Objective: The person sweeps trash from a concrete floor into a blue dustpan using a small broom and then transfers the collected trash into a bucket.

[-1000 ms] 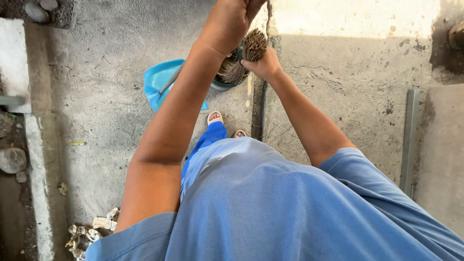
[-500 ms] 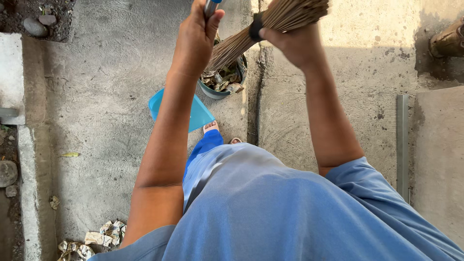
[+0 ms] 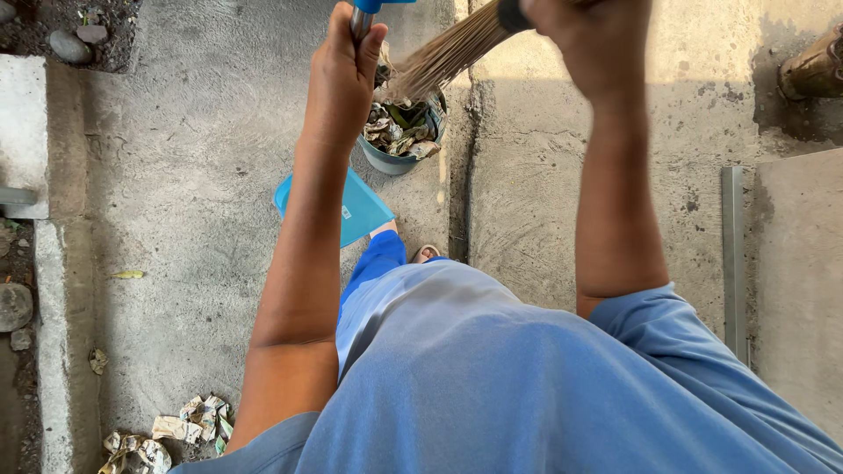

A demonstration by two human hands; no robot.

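Head view, looking down at a concrete floor [image 3: 202, 175]. Left hand [image 3: 342, 75] is raised, fingers wrapped tight round a metal handle [image 3: 360, 19] with a blue grip at the top edge; the handle belongs to one blue dustpan [image 3: 351, 206], which shows beside and below the left forearm, above the floor. A small pale rectangular label sits on the blue pan face; its print is too small to make out. Right hand [image 3: 588, 39] is raised higher, fingers closed round the bound neck of one stick broom [image 3: 443, 57], with a dark band at the binding; the bristles slant down-left toward one round grey-blue bucket [image 3: 399, 140]. The bucket stands on the floor just beyond the feet, beside a seam in the concrete, and is filled with dry leaves and scraps. One sandalled foot [image 3: 428, 253] shows clearly near the seam; a second is only partly visible under the blue trouser leg. One heap of crumpled paper scraps [image 3: 167, 430] lies at lower left, well apart from the bucket. One yellow leaf [image 3: 128, 275] lies alone on the floor at left. One metal strip [image 3: 732, 263] runs along the floor at right.
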